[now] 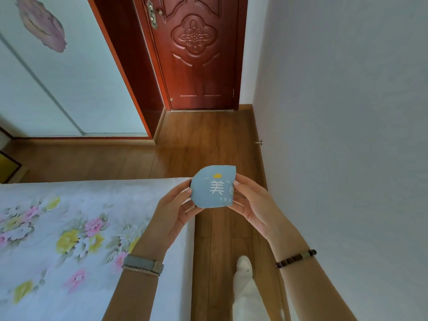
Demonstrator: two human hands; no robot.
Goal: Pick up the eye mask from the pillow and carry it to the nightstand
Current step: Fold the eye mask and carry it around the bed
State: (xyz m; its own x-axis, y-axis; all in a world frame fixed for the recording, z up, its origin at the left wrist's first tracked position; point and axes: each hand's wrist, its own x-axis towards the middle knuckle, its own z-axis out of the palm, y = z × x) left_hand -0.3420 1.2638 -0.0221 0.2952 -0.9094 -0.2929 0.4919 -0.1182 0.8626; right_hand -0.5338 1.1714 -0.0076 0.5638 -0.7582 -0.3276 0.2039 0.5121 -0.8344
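Two bare forearms rise from the bottom edge, the nearest things in view. The left wrist wears a grey-green fabric watch strap point(143, 264) with a thin braided cord beside it; the right wrist wears a bracelet point(296, 258) of dark wooden beads with one pale green bead.

The left hand point(171, 213) and the right hand point(256, 206) meet on the eye mask point(213, 186), each clamped on one side of it, thumbs on the printed face and fingers curled behind. The mask is held in the air, off the near corner of the bed point(69, 239), above the strip of floor point(208, 140) between the bed and the wall point(347, 112). It looks folded or partly covered, so that only a rounded, leaf-like piece shows: soft, matte, pale blue cloth with a small yellow crown, a large white Chinese character, part of a second character cut off by the right thumb, and a tiny "zzz" below.

The bed carries a smooth white sheet printed with pink, yellow and white flowers and grey-green leaves. Beyond the bed, the floor is glossy, warm brown wood planking. Past the bed's far end stands a reddish-brown wooden door point(196, 56) with carved panels and a quatrefoil medallion. To the left of the door are pale sliding wardrobe panels point(69, 84) bearing a pink flower motif. Right of the bed, a foot in a white slipper point(243, 266) rests on the floor.
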